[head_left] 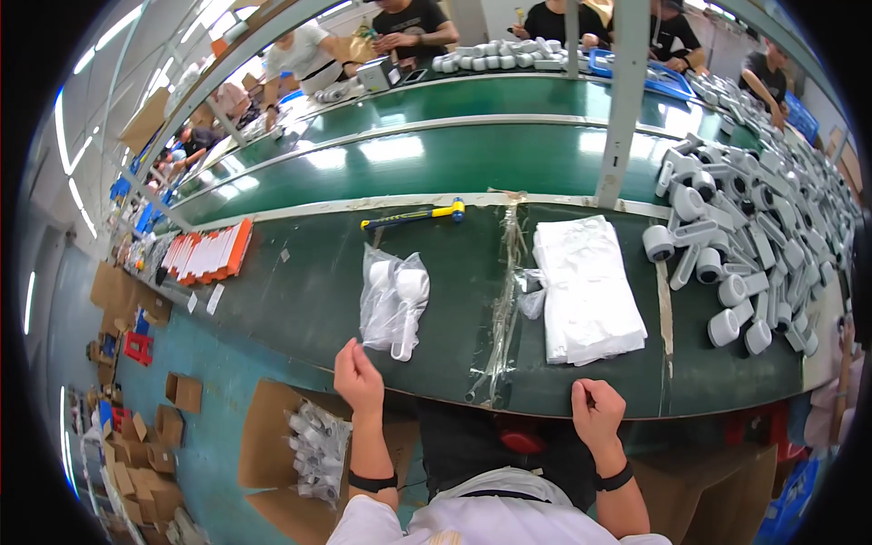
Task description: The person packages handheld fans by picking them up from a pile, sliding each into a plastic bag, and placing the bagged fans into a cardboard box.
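Note:
On the dark green bench in front of me lies a clear plastic bag [372, 313] holding a few white-grey handles with round heads [411, 289]. My left hand [361, 377] is just below the bag's lower left corner, fingers drawn together, nothing visible in them. At the bench's front edge, below a stack of flat white plastic bags [590, 291], my right hand [599, 411] is loosely curled with nothing visible in it. A small crumpled clear bag [531, 295] touches the stack's left side. Beyond the bagged parts lies a hammer [413, 216] with a yellow and blue handle.
A large heap of grey round-headed parts [745, 236] covers the bench's right end. Orange-and-white pieces [207, 252] lie at left. Below the bench stands an open carton [263, 436] of bagged parts. A metal post [625, 109] rises before the green conveyor [436, 154]; several people work beyond.

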Tool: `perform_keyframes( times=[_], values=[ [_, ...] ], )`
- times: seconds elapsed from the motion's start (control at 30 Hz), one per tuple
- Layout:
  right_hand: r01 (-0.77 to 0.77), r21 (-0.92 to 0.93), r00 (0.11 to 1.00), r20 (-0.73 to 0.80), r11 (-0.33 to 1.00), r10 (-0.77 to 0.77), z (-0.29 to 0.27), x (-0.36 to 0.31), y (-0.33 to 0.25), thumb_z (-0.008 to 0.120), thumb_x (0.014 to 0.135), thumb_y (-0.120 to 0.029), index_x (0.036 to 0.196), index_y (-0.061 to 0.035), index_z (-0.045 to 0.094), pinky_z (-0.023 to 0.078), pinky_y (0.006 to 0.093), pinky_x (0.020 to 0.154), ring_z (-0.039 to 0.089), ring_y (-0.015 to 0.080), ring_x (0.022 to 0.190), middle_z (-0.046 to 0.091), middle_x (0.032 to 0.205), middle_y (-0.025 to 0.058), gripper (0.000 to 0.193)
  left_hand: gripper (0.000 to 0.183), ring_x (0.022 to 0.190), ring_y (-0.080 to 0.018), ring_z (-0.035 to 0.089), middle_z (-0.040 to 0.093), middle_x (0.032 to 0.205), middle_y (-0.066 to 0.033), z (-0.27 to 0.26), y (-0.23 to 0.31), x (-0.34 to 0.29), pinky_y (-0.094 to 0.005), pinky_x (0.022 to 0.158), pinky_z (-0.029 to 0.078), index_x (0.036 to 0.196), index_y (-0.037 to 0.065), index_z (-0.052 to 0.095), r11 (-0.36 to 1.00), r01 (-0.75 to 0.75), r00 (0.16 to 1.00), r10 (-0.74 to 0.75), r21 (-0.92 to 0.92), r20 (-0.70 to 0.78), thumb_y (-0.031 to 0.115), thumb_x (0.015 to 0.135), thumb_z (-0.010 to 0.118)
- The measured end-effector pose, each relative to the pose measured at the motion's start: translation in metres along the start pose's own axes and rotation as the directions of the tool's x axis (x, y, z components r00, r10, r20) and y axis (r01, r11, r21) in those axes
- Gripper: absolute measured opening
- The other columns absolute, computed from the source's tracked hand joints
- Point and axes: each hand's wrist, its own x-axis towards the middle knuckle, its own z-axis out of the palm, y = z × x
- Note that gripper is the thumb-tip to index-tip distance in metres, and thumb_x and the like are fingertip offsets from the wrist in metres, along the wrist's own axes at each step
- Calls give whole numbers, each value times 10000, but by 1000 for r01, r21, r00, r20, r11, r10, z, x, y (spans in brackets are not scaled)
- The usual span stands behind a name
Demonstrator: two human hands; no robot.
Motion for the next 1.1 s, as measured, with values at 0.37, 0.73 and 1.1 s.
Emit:
perform_keyframes(
  times=[0.37, 0.73, 1.1],
  values=[
    [67, -127, 994, -83, 990, -78, 5, -2, 4, 702, 811, -154, 711, -99, 649, 497, 348, 508, 612, 242, 576, 602, 643, 54, 126, 223, 700, -89, 527, 630, 910, -55, 0, 56, -5, -225, 613, 442, 1158, -26, 602, 814, 281, 958, -206, -509, 200, 114, 1001, 529],
    [86, -88, 994, -66, 992, -92, -2, -9, 4, 663, 851, -177, 748, -88, 638, 507, 357, 535, 621, 240, 623, 608, 683, 44, 138, 195, 673, -97, 556, 630, 897, -77, 65, 219, 6, -236, 577, 454, 1118, -38, 607, 531, 551, 657, 199, -643, 727, 70, 957, 579],
    [122, -25, 987, -102, 992, -124, -4, -12, 8, 666, 866, -158, 829, -61, 639, 514, 369, 546, 621, 256, 634, 596, 713, 65, 108, 201, 846, -107, 591, 648, 985, -53, 107, 309, -21, -245, 725, 479, 1127, -3, 630, 578, 249, 646, 499, -778, 577, 72, 945, 591]
  ],
)
